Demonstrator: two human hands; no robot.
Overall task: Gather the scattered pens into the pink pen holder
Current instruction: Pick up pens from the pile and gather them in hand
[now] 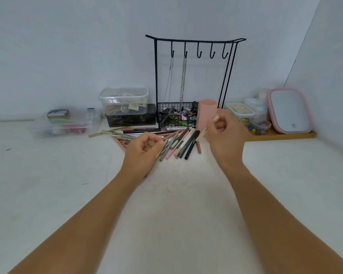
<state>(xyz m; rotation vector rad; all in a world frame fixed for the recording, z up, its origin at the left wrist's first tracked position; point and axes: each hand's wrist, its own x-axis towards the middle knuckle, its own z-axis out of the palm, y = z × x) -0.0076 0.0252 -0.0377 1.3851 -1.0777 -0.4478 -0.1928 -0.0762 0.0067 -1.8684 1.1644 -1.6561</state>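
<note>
The right hand (pixel 225 133) was raised just in front of the pink pen holder (pixel 207 115), its fingers curled round a cream-coloured pen (pixel 207 128). The pen was held at a slant, upper end toward the holder's rim; this attitude probably served to bring it over the opening before dropping it in. The holder stood upright at the back of the table (pixel 176 194), just beside the wire basket (pixel 174 115) of a black hook stand (pixel 194 41), within short reach of both hands.

The left hand (pixel 145 153) rested low over the near edge of the heap of pens (pixel 178 141), fingers curled and pinching what appeared to be a gold-coloured pen (pixel 160 153). Working both hands at once likely shortened the job: one loaded while the other collected.

Most pens lay loose on the table in a fan between the two hands and the basket. Whether any were already inside the holder could not be determined, since its interior was hidden. Judged from the heap, the task was at an early stage.

Clear storage boxes (pixel 125 99) and a pink-rimmed mirror (pixel 289 111) stood along the back wall, apart from the work.
</note>
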